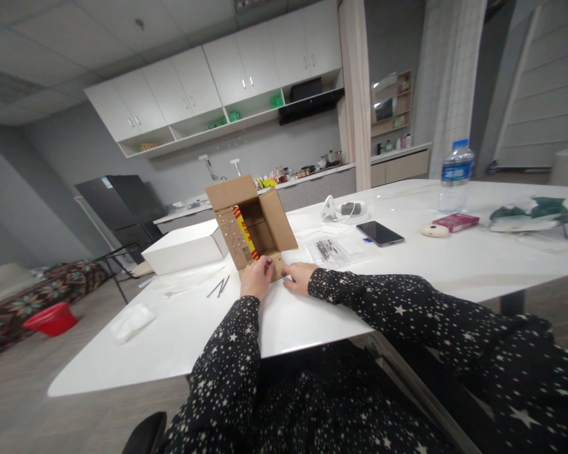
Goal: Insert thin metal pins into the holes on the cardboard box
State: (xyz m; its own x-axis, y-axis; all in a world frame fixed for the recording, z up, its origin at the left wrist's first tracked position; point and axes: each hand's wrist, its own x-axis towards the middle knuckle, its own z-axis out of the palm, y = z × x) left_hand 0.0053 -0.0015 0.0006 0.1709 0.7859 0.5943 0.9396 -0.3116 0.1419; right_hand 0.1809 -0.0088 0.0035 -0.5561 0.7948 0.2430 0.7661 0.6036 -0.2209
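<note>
A small brown cardboard box [250, 221] lies on its side on the white table [312, 315], its flaps spread and its opening turned toward me. A red-and-yellow strip shows inside it. My left hand [256, 277] curls its fingers over the box's lowest flap at the near edge. My right hand [299, 276] rests beside it on the table, its fingertips touching the same flap. Both sleeves are black with white stars.
A white box [184, 249] stands left of the cardboard one. Metal pins [219, 287] and a crumpled tissue [131, 321] lie near the left. A phone [380, 232], a water bottle [455, 175], a red pack [455, 221] and a plastic sleeve [334, 251] are to the right.
</note>
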